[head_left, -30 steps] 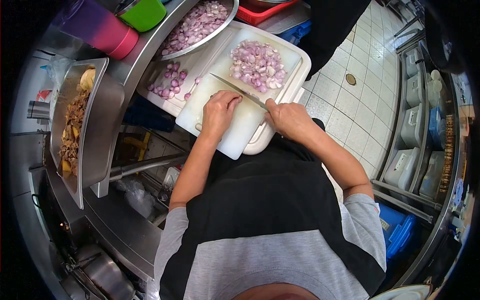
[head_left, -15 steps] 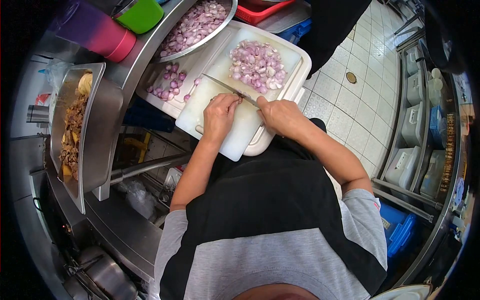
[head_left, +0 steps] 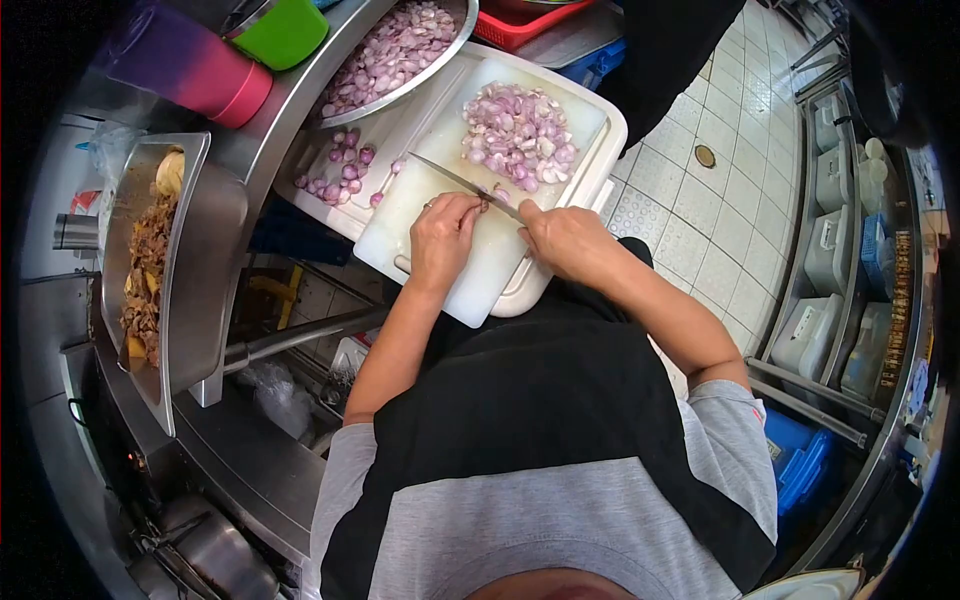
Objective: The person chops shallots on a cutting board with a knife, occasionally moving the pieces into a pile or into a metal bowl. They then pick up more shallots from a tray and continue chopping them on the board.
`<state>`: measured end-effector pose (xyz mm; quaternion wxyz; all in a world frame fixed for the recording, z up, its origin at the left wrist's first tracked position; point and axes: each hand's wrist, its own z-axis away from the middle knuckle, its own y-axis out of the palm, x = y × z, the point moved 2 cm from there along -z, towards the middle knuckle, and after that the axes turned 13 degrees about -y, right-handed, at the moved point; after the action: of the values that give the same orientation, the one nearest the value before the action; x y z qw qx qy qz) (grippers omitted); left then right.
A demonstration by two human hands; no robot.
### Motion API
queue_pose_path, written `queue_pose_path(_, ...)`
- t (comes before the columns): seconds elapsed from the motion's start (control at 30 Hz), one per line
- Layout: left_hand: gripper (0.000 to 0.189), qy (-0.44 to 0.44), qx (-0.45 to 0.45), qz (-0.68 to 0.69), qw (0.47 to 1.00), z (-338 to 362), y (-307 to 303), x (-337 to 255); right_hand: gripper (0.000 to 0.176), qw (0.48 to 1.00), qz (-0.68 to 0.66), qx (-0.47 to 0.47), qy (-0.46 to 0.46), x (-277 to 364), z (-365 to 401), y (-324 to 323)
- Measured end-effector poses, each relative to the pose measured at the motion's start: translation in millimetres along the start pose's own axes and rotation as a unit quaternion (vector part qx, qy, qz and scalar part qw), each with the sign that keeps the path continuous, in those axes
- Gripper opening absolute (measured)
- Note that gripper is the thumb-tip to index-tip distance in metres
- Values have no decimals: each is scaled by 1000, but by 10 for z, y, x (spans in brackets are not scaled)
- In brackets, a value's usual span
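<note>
My right hand (head_left: 566,236) is closed round the handle of a knife (head_left: 440,170), its long blade reaching left across a white cutting board (head_left: 425,262). My left hand (head_left: 442,236) pinches a small shallot (head_left: 484,205) against the blade; most of that shallot is hidden by the fingers. Beyond the blade lies a heap of cut shallots (head_left: 520,135) on the board. Left of the board, several whole purple shallots (head_left: 345,168) sit on a pale plastic lid (head_left: 300,212) that supports the board.
A large metal bowl (head_left: 462,38) of cut shallots stands at the upper left. Beside it are a steel counter (head_left: 262,150), a pink-purple container (head_left: 215,80) and a steel pan (head_left: 205,230) of brown food. Someone's dark trouser leg (head_left: 665,75) is behind the board. Shelved bins (head_left: 822,240) line the right.
A cut piece now shows just beyond the blade near my left fingers. Both hands stay in nearly the same place, and the view has shifted slightly.
</note>
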<state>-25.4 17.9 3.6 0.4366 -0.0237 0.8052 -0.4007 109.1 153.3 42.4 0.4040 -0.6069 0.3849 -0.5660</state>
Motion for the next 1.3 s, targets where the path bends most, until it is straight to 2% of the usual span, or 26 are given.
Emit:
queue_pose_path(0.13, 9, 11, -2, -10, 1000, -7, -7, -10, 19, 999, 2, 34, 15, 123, 234, -212)
queue_pose_path(0.37, 10, 13, -13, -2, 1000, -2, -12, -16, 20, 1000, -15, -1, 12, -8, 0, 90)
queue_pose_path(0.47, 14, 18, -5, -17, 1000, -10, -20, -4, 20, 1000, -15, 17, 11, 10, -7, -13)
queue_pose_path(0.67, 9, 1, -5, -7, 1000, 3, 9, 14, 20, 998, -10, 53, 29, 147, 205, -189)
queue_pose_path(0.83, 12, 21, -15, -15, 1000, 6, -3, 2, 20, 1000, -20, -9, 17, 12, -53, 117)
queue_pose_path(1.03, 11, 16, -15, -19, 1000, 10, 18, 35, 21, 999, -7, 31, 18, 141, 159, -183)
queue_pose_path(1.3, 10, 15, -20, -13, 1000, 11, 14, 11, 21, 1000, -19, -10, 17, 16, -75, 114)
